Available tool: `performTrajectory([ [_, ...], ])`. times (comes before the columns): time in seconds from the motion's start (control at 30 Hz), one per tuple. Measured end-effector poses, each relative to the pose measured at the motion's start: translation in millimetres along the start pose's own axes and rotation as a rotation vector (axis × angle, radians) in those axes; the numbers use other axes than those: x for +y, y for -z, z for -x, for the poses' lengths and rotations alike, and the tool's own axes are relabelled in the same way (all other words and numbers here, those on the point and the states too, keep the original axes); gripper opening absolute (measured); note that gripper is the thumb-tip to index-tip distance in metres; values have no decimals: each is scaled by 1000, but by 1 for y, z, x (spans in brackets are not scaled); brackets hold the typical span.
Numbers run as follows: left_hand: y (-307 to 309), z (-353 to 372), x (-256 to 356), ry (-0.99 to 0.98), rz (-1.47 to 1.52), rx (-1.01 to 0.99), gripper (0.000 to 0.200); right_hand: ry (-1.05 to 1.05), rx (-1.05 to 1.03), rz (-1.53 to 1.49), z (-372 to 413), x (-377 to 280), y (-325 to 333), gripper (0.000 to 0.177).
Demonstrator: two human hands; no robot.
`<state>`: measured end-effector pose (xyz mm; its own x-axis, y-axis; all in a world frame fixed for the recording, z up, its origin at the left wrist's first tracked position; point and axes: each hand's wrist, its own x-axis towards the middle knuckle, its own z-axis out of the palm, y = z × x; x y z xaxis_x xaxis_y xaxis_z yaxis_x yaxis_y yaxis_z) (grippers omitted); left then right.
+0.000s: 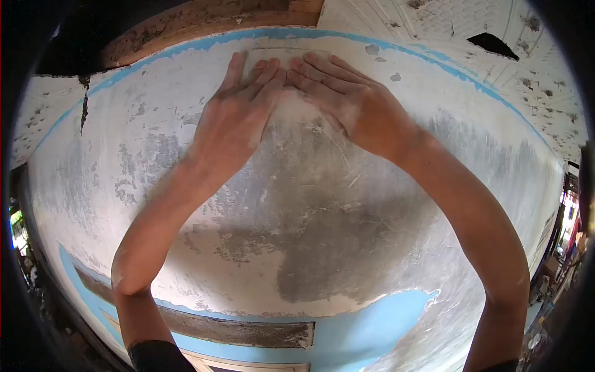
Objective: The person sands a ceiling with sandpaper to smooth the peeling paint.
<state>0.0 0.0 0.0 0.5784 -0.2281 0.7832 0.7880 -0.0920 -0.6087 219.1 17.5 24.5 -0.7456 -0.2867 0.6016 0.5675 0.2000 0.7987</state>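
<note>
My left hand [238, 111] is raised high against the wall [310, 180], fingers stretched out and flat. Beside it, my right hand [353, 99] lies flat too, its fingers pointing up and inward until the fingertips of both hands nearly meet. A thin pale edge [288, 49] shows just above the fingers, like the rim of a flat sheet under them; its kind cannot be made out. Pale dust coats the fingers and wrists. The wall is patchy, with white paint worn to grey and several chipped spots near the top.
A blue painted strip [372, 41] runs along the wall's top, below a wooden beam [211, 22]. The pale ceiling panel [427, 31] has a dark hole [493, 46]. Lower down are blue paint [384, 328] and a recessed brown panel [242, 328]. Clutter [548, 279] stands at the right.
</note>
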Motion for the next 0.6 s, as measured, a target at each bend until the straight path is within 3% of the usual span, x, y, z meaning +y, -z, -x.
performTrajectory([
  [0.07, 6, 11, 11, -14, 33, 12, 42, 60, -28, 25, 5, -6, 0, 43],
  [0.17, 17, 36, 37, -44, 78, -51, 41, 33, -39, -170, 33, -29, 16, 48],
  [0.3, 11, 0, 5, -132, 1, 24, 40, 86, 54, -31, 5, 4, 0, 46],
  [0.33, 9, -9, 0, -64, -9, 13, 39, 13, 78, -52, -2, 8, 1, 46],
  [0.43, 8, 0, 10, -12, 55, 26, 38, 12, 89, -87, 4, 4, -2, 45],
  [0.6, 13, 27, 22, -91, 17, -8, 35, 88, 41, -148, 28, -13, -6, 43],
])
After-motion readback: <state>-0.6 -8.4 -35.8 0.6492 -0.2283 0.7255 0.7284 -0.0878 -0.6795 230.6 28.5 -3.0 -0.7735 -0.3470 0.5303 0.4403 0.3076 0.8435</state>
